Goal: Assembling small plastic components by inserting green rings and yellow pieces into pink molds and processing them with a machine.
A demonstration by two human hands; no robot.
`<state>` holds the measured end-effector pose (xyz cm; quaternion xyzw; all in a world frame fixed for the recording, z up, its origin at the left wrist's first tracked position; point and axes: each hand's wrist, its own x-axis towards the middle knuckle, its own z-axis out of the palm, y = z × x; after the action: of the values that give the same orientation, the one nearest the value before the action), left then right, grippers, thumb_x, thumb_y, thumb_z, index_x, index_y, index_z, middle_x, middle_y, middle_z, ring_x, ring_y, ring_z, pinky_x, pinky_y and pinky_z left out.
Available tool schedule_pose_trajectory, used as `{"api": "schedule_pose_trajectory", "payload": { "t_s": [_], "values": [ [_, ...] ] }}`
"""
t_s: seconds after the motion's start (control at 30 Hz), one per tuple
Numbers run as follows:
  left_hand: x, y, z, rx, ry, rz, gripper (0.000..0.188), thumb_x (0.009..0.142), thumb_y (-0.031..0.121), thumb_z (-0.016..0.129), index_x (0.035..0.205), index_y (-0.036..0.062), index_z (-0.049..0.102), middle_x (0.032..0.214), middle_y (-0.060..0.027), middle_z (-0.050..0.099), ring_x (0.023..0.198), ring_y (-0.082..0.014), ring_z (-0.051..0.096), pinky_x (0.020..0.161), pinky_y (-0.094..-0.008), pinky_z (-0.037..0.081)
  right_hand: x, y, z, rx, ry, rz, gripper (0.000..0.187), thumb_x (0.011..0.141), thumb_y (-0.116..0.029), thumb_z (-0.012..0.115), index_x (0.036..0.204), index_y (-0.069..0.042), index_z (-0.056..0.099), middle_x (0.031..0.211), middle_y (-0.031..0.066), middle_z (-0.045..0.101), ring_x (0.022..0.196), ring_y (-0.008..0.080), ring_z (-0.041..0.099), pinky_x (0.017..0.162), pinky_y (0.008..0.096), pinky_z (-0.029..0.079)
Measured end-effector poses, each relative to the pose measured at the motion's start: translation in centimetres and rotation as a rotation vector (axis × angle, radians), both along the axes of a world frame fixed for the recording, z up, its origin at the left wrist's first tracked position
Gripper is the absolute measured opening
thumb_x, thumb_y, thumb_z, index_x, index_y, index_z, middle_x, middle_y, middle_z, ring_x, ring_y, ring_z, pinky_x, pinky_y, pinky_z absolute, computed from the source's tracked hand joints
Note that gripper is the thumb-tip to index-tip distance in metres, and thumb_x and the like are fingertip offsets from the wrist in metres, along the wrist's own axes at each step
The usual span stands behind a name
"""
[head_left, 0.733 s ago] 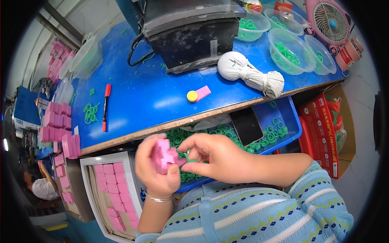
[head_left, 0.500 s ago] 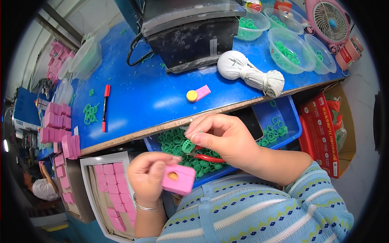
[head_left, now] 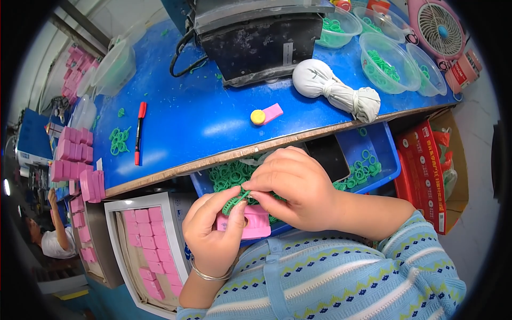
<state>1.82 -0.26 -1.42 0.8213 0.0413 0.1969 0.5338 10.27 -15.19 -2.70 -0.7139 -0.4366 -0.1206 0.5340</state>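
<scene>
My left hand [head_left: 210, 237] is closed on a pink block [head_left: 257, 222] with a hole in it, above the near side of a blue tray. A green ring-shaped piece [head_left: 233, 204] with a toothed band sits between my left thumb and fingers, over the block. My right hand [head_left: 298, 186] pinches at the upper end of this green ring, its fingertips meeting those of the left. Beneath both hands, many loose green rings [head_left: 226, 175] lie in the blue tray [head_left: 395, 162]. My right fingers hide part of the ring.
On the blue table [head_left: 197, 141] lie a red-and-black marker [head_left: 140, 133], a yellow-capped pink piece [head_left: 258, 117] and a tied white cloth bundle [head_left: 338, 93]. A black machine [head_left: 261, 50] stands behind, with plastic bowls [head_left: 392, 80] and a pink fan [head_left: 438, 31]. Pink blocks [head_left: 149, 229] fill a tray at left.
My left hand has brought the pink block up and right to meet my right hand. The green ring, earlier in my right fingers alone, is now between both hands. The red-handled tool is hidden.
</scene>
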Motion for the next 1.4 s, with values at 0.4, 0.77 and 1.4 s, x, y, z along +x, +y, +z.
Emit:
{"api": "schedule_pose_trajectory", "payload": {
  "t_s": [0.4, 0.77, 1.4],
  "values": [
    [-0.4, -0.2, 0.9, -0.495, 0.142, -0.06, 0.026, 0.078, -0.008, 0.06, 0.104, -0.0076, 0.056, 0.085, -0.0134, 0.063, 0.076, -0.0152, 0.063, 0.061, -0.0238, 0.052, 0.2, -0.3, -0.1, -0.292, -0.085, -0.117, 0.01, 0.074, -0.007, 0.064, 0.08, -0.003, 0.058, 0.072, 0.0073, 0.056, 0.065, 0.0245, 0.053, 0.063, 0.0345, 0.04],
    [-0.8, 0.4, 0.6, -0.324, 0.135, -0.159, 0.044, 0.067, -0.004, 0.074, 0.108, -0.0055, 0.056, 0.097, -0.0118, 0.06, 0.087, -0.0158, 0.061, 0.073, -0.0251, 0.051, 0.0, -0.3, 0.6, 0.045, 0.452, 0.303, 0.016, 0.089, -0.015, 0.049, 0.079, -0.002, 0.051, 0.075, 0.0083, 0.05, 0.074, 0.024, 0.047, 0.068, 0.0346, 0.039],
    [0.0, -1.0, 0.8, -0.481, 0.084, -0.098, 0.032, 0.08, 0.004, 0.064, 0.109, -0.0065, 0.054, 0.077, -0.0101, 0.059, 0.075, -0.0178, 0.061, 0.065, -0.0248, 0.051, 1.0, -1.3, 0.5, -0.012, -0.092, 0.058, 0.011, 0.075, -0.009, 0.06, 0.081, -0.004, 0.053, 0.077, 0.0101, 0.05, 0.072, 0.0278, 0.049, 0.068, 0.037, 0.039]
  ]
}}
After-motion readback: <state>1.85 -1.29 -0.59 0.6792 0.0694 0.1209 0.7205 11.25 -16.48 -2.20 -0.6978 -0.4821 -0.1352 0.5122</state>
